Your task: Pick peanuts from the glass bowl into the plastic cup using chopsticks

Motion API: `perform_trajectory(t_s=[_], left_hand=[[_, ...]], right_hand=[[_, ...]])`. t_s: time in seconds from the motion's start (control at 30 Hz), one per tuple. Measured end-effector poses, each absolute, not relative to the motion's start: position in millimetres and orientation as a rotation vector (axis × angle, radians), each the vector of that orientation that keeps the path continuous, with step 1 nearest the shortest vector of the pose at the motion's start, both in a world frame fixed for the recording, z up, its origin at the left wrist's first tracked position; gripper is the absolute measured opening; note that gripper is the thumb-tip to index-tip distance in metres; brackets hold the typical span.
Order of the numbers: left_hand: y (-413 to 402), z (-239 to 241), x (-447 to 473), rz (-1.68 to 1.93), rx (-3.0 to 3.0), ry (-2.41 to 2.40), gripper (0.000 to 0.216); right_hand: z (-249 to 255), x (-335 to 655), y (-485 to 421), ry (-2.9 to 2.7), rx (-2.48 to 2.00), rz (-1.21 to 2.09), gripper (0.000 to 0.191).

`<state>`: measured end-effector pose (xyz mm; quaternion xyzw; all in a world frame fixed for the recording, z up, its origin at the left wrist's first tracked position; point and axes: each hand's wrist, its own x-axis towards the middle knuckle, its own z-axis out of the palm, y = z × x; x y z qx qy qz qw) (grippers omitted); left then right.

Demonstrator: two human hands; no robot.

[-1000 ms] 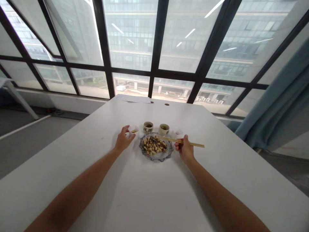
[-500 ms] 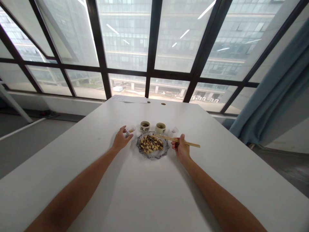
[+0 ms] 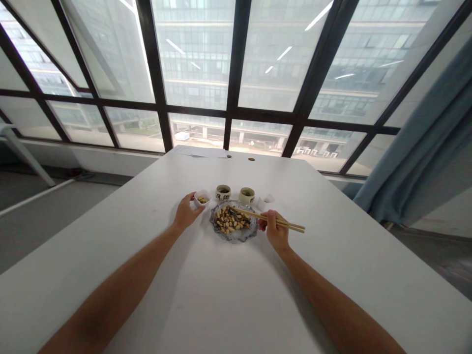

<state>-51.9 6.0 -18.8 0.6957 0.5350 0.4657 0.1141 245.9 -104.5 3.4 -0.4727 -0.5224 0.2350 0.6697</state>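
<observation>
A glass dish [image 3: 233, 235] full of mixed nuts and seeds sits near the middle of the white table [image 3: 221, 295]. My right hand [image 3: 276, 232] is closed round a pair of wooden chopsticks [image 3: 271, 221], whose tips reach over the dish. My left hand [image 3: 186, 213] curls around a small white cup [image 3: 202, 198] with a few nuts in it, thumb and fingers on its sides. Behind the dish stand two small ceramic cups [image 3: 222, 192] [image 3: 246, 195], and another small white cup [image 3: 266, 201] lies to their right.
A sheet of paper [image 3: 201, 151] lies at the table's far edge, by the big window. A blue curtain [image 3: 424, 147] hangs at the right. Floor drops away on both sides of the table.
My right hand has dropped slightly towards me, and the chopstick tips have moved further left over the dish. My left hand stays on the small white cup.
</observation>
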Motion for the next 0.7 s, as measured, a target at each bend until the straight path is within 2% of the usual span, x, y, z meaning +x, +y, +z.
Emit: perform_trajectory(t_s=[0.3, 0.47, 0.57, 0.7], left_hand=[[17, -17, -60, 1.333, 1.81, 1.761, 0.071], [12, 4, -36, 1.465, 2.154, 1.714, 0.069], [17, 17, -5, 1.34, 2.343, 1.576, 0.058], [43, 22, 32, 1.103, 2.291, 1.582, 0.062]], right_hand=[[10, 248, -100, -1.042, -1.061, 0.582, 0.054], [12, 249, -96, -0.966, -1.058, 0.589, 0.054], [13, 250, -96, -0.952, -1.057, 0.593, 0.055], [13, 251, -96, -0.932, -1.047, 0.599, 0.055]])
